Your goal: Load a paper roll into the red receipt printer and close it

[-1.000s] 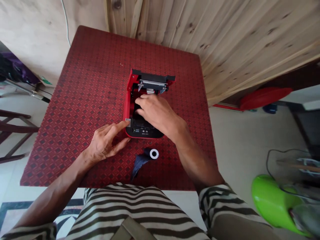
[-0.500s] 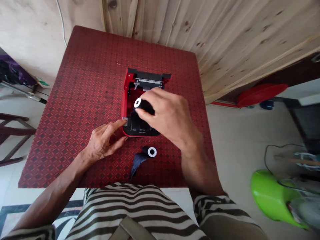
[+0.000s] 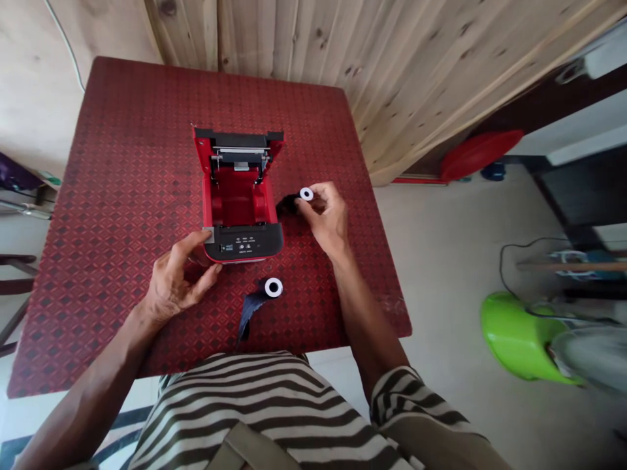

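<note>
A red and black receipt printer (image 3: 242, 241) stands on the table with its lid (image 3: 240, 156) tipped up. Its red paper bay (image 3: 238, 199) is bare inside. My left hand (image 3: 171, 277) grips the front left corner, forefinger on a grey tab (image 3: 209, 235) and thumb low at the front face. To the right of the printer, my right hand (image 3: 329, 219) pinches a dark paper roll (image 3: 289, 203) with a white end, its dark tail reaching towards the printer's side. A second dark paper roll (image 3: 273, 287) lies in front of the printer, its loose strip trailing to the table's near edge.
The table (image 3: 132, 143) has a red patterned cover, and its near edge is close to my body. A wooden plank wall (image 3: 294, 39) rises behind it. On the floor at the right is a bright green plastic thing (image 3: 519, 336). Dark wooden furniture (image 3: 17, 287) stands at the left.
My right hand has lifted the dark roll out of the printer's bay and carried it to the right, uncovering the bay. My left hand stays on the printer's corner. The view has shifted.
</note>
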### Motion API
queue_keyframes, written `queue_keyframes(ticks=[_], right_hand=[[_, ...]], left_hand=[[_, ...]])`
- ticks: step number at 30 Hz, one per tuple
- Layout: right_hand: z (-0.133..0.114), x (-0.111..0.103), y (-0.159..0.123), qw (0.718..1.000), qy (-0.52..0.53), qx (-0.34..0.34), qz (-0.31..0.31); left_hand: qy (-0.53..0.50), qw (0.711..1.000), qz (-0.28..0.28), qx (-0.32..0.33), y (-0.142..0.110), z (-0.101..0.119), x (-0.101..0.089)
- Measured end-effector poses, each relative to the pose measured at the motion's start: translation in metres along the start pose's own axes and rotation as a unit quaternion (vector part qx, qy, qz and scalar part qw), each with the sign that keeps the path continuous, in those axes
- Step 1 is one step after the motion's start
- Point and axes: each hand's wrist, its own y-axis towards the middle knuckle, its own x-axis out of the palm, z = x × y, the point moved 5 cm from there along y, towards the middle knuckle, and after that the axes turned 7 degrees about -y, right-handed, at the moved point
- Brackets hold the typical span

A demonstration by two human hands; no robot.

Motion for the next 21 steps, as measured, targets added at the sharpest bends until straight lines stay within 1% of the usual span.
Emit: queue_keyframes(ticks=[3,7,9,12,13,14,16,17,18,19,21], right_hand=[[0.002,0.007,-0.002,1.0,-0.022,0.005,-0.019],[0.004,0.004,-0.004,0.998,-0.04,0.012,-0.043],[0.001,-0.006,-0.013,0.998,-0.055,0.015,-0.037],[-0.013,-0.033,-0.039,0.996,-0.089,0.011,-0.014],[-0.019,-0.041,-0.051,0.995,-0.099,0.015,-0.028],[-0.025,-0.046,-0.063,0.993,-0.097,0.024,-0.065],[-0.035,-0.047,-0.091,0.98,-0.064,0.04,-0.181],[-0.039,-0.044,-0.104,0.971,-0.046,0.042,-0.231],[-0.043,-0.04,-0.116,0.963,-0.033,0.037,-0.265],[-0.045,-0.036,-0.126,0.959,-0.027,0.027,-0.279],[-0.047,-0.025,-0.138,0.962,-0.027,-0.003,-0.272]], left_hand=[[0.003,1.0,0.002,0.0,0.0,-0.001,-0.001],[0.0,1.0,0.001,0.011,0.002,0.0,-0.001],[0.001,1.0,-0.002,0.019,0.003,0.001,-0.001],[-0.002,1.0,-0.006,0.026,0.004,0.002,-0.002],[-0.004,1.0,-0.008,0.027,0.005,0.002,-0.002],[-0.005,1.0,-0.01,0.029,0.005,0.002,-0.002],[-0.002,1.0,-0.014,0.027,0.004,0.002,-0.001],[0.003,1.0,-0.015,0.025,0.003,0.002,-0.001],[0.009,1.0,-0.016,0.018,0.002,0.001,-0.001],[0.014,1.0,-0.016,0.011,0.001,0.0,-0.001],[0.026,1.0,-0.016,-0.002,-0.001,-0.001,-0.001]])
